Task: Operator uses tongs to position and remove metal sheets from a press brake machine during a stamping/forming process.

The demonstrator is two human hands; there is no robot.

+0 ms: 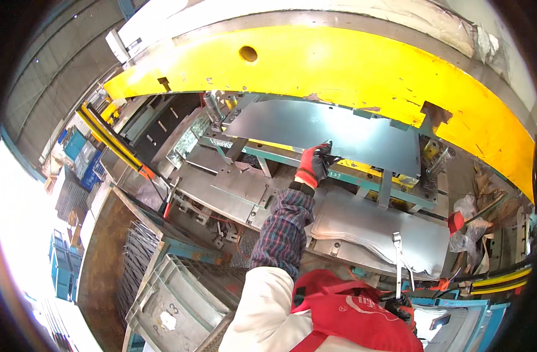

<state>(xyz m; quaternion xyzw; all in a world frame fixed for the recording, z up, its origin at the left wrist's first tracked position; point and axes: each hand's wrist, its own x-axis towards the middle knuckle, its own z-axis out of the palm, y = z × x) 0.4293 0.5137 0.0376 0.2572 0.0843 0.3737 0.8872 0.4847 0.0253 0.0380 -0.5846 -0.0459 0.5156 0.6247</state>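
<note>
Metal sheet (pixel 315 126) lies flat just below the near side of the yellow beam (pixel 339 64). Left hand (pixel 315 164), red-black glove, at sheet's near edge, fingers curled; can't tell if they grip it. Right hand (pixel 402 308), well nearer the person than the beam, at lower end of metal tool (pixel 397 249); fingers mostly hidden, opening and grip can't be told. Sheet stack (pixel 386 226) between beam and right hand. Grey crate (pixel 177 305) left, well nearer the person than the beam.
</note>
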